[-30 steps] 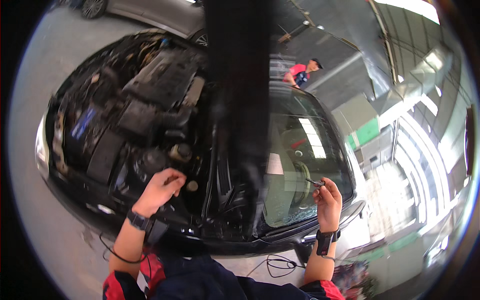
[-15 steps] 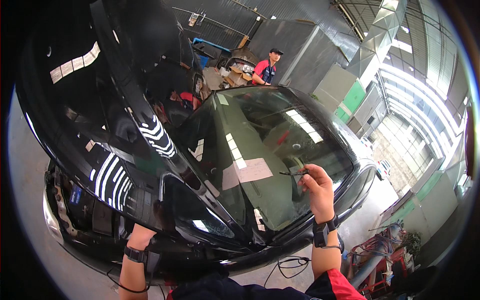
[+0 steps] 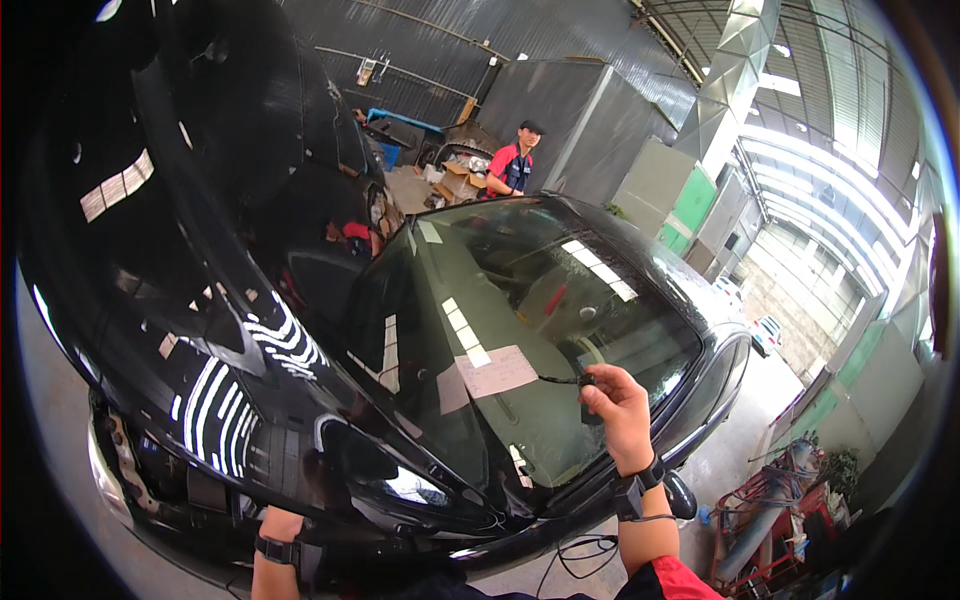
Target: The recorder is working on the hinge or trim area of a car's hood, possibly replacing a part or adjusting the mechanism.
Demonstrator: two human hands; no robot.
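Note:
My right hand (image 3: 615, 405) is raised over the windshield (image 3: 600, 330) of a black car. Its thumb and fingers pinch a thin, dark, pen-like piece (image 3: 558, 379), whose kind I cannot make out. The far tip of this piece appears beside a pinkish paper sheet (image 3: 500, 371) at the glass. My left hand (image 3: 283, 522) is at the lower edge of the raised, glossy black hood (image 3: 270, 440); its fingers are hidden behind the panel.
Part of the engine bay (image 3: 125, 465) shows under the hood at left. A co-worker (image 3: 512, 163) stands beyond the car. Looped black cable (image 3: 585, 555) hangs near my right forearm. A red rack (image 3: 770, 530) with hoses stands at right.
My view has shifted a little. My right hand has come slightly lower and left with the dark piece, its tip nearer the paper sheet. My left hand stays at the hood's edge.

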